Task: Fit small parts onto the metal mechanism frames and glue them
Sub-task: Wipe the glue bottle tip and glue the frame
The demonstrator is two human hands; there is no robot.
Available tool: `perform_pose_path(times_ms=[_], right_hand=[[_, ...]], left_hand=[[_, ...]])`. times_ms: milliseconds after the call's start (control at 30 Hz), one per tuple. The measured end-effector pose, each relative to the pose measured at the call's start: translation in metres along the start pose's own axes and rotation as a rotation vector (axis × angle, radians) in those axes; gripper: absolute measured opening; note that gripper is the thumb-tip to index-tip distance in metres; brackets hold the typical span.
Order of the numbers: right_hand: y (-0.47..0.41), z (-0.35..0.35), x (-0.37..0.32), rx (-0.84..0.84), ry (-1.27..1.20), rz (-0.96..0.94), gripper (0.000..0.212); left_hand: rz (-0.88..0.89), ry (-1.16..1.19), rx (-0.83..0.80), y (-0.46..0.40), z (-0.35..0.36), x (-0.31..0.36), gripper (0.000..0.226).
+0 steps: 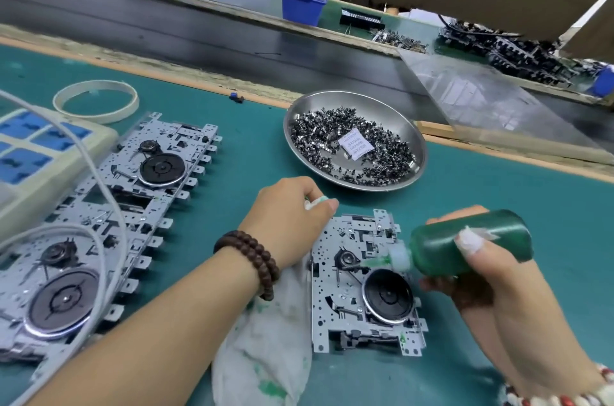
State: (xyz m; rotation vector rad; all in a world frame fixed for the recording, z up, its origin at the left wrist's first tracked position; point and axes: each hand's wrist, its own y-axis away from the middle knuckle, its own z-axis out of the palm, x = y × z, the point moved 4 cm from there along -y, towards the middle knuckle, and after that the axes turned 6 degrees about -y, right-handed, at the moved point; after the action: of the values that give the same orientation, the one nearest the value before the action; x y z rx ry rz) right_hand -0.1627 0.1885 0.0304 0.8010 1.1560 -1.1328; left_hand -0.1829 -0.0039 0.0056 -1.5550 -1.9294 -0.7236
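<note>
On the green counter [252,146], near its front edge, lies one metal mechanism frame [362,286] with a dark round wheel [388,296] on it. The right hand [478,269] is curled round a green glue bottle [471,242], held on its side, and the pale nozzle [382,261] points left at a small round part [348,258] on the frame; the tip is at or just above that part (I cannot tell if it touches). The left hand [292,222] rests at the far left corner of the same frame, with the fingers bent; something white and green shows at the fingertips, but what it is I cannot tell. Under the left wrist lies a white cloth [265,339] with green stains, just beside the frame. The left wrist carries a brown bead bracelet [249,259].

Behind the frame, toward the far edge of the counter, stands a shallow steel dish [412,136] full of small dark parts [332,136], with a small paper packet [355,143] on top. Along the left side of the counter lies a row of more frames [109,216], overlapping one another, and a white cable [99,179] runs over them. A pale ring [96,101] lies near the far left corner.
</note>
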Motion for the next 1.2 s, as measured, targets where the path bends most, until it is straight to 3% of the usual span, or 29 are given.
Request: perform_pose_path(times_ms=[167, 300, 367, 467, 600, 1200], right_hand=[[-0.0013, -0.0021, 0.0048, 0.110, 0.097, -0.040, 0.017], [-0.0017, 0.0026, 0.0024, 0.082, 0.131, -0.055, 0.015], [-0.0013, 0.0039, 0.0020, 0.074, 0.148, -0.052, 0.027], [-0.0011, 0.0036, 0.0009, 0.083, 0.168, -0.060, 0.030], [-0.0011, 0.0036, 0.0012, 0.117, 0.220, -0.047, 0.054], [-0.0011, 0.0042, 0.0023, 0.143, 0.250, -0.045, 0.054]], left_hand=[[0.000, 0.000, -0.006, 0.0006, 0.0002, 0.0005, 0.026], [0.004, -0.003, -0.006, 0.0008, 0.0001, 0.0009, 0.026], [0.002, -0.007, -0.003, 0.0011, -0.0002, 0.0008, 0.026], [-0.002, -0.001, -0.003, 0.0009, 0.0001, 0.0005, 0.027], [-0.007, 0.000, 0.002, 0.0008, 0.0004, -0.0001, 0.027], [0.004, 0.011, 0.012, 0.0000, 0.0010, -0.0005, 0.028]])
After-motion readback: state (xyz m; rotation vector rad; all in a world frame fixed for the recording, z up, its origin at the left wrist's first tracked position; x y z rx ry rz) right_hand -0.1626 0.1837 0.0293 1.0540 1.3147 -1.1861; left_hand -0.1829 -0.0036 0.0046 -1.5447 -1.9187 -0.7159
